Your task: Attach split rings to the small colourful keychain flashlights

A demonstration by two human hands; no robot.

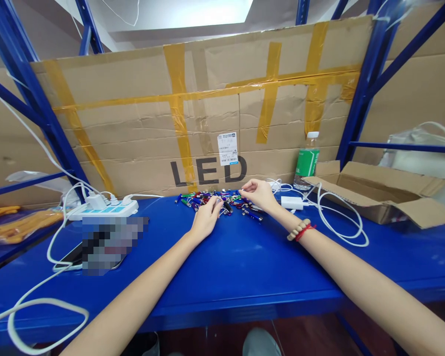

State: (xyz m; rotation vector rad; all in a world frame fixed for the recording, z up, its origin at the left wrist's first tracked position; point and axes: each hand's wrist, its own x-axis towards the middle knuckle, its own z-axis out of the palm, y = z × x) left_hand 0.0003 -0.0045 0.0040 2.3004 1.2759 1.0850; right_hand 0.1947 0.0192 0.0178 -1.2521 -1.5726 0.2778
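Note:
A heap of small, shiny, pen-like tubes in blue, red, green and black lies at the back of the blue shelf. My left hand is at the heap's near side, with thumb and fingers closed together; what they pinch is too small to make out. Over the heap's right side, my right hand has its fingertips pinched, and any thing between them cannot be made out. A beaded bracelet with a red string circles the right wrist.
A cardboard sheet stands behind the heap. To the right are a bottle, a white adapter, looped cable and an open carton. On the left sit a power strip and a dark, partly blurred device.

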